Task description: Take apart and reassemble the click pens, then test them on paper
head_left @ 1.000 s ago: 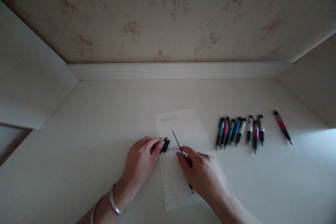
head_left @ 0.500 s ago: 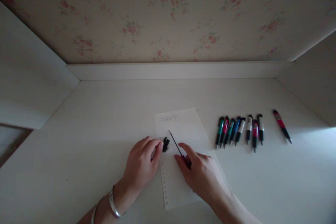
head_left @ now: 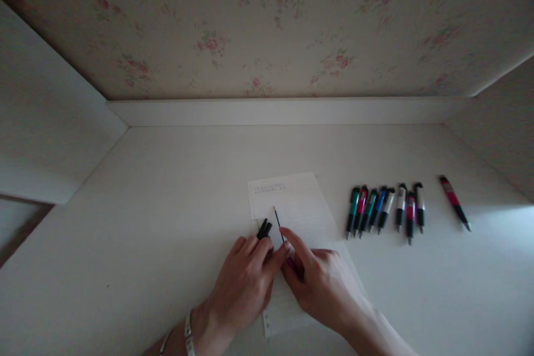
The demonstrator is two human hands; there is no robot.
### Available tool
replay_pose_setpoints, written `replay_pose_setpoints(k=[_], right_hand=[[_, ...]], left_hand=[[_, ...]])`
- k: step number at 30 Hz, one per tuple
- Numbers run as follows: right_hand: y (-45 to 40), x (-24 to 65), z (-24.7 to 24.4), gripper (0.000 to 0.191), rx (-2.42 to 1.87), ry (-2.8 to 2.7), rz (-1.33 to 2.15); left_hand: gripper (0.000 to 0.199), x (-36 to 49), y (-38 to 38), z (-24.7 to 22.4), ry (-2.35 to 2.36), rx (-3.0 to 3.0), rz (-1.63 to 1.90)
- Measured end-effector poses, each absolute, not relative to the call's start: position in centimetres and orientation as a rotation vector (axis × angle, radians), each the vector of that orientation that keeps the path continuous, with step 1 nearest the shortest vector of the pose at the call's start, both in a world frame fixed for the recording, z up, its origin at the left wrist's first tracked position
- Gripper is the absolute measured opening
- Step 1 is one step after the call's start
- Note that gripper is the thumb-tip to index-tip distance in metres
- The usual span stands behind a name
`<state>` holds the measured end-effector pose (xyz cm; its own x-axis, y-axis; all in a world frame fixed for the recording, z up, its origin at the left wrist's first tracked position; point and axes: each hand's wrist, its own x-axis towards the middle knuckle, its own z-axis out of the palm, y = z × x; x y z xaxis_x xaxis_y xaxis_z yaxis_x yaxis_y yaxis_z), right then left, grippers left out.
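My right hand (head_left: 319, 275) grips a purple-pink pen barrel (head_left: 291, 262), mostly hidden by the fingers. A thin dark pen refill (head_left: 277, 217) sticks out of it, pointing up and away over the paper. My left hand (head_left: 246, 275) is curled beside it, thumb tip reaching the base of the refill at the right fingers. Whatever its fingers hold, if anything, is hidden. Just beyond the left fingertips, several short black pieces (head_left: 262, 228) that look like pen grips lie on the lined sheet of paper (head_left: 304, 194). Both hands rest over this sheet.
On the right of the white desk (head_left: 187, 178) lies a row of several pens (head_left: 369, 209) with green, red, blue and white barrels. Farther right is a single red-and-black pen (head_left: 454, 202). A floral-papered wall (head_left: 250, 28) closes off the back.
My left hand has moved right, from beside the black pieces to the refill and right fingers. The right hand stays nearly in place, its index finger now against the refill.
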<state>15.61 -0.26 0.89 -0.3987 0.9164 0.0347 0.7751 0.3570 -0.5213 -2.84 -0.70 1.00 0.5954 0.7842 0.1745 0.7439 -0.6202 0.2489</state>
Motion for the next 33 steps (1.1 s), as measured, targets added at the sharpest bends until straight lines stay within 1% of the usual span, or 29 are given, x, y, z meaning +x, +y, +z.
replay_pose_setpoints(k=[8,9,13,15,19,22,26,33], right_hand=[[-0.5,16.2,1.3,0.052,-1.444,-2.396,0.630],[-0.5,16.3,1.3,0.050,-1.447,-2.389,0.637],[-0.2,16.4,0.9,0.028,-1.461,-2.253,0.646],[0.1,16.4,0.7,0.021,-1.476,-2.159,0.643],[0.5,16.4,0.3,0.026,-1.567,-1.990,0.613],[0.7,16.5,0.1,0.030,-1.608,-1.885,0.633],[0.9,16.4,0.0,0.028,-1.598,-1.772,0.728],[0.6,15.7,0.0,0.028,-1.603,-1.665,0.856]], left_hand=[[0.033,-2.9,-0.5,0.6,1.360,2.638,0.399],[0.031,-2.9,-0.5,0.6,1.359,2.637,0.414],[0.029,-2.9,-0.5,0.6,1.381,2.620,0.459],[0.028,-2.9,-0.5,0.6,1.385,2.611,0.454],[0.026,-2.9,-0.7,0.7,1.370,2.602,0.484],[0.025,-2.8,-1.0,0.9,1.326,2.580,0.575],[0.018,-2.3,-1.5,1.1,1.276,2.530,0.633],[0.019,-1.9,-1.7,0.8,1.223,2.470,0.668]])
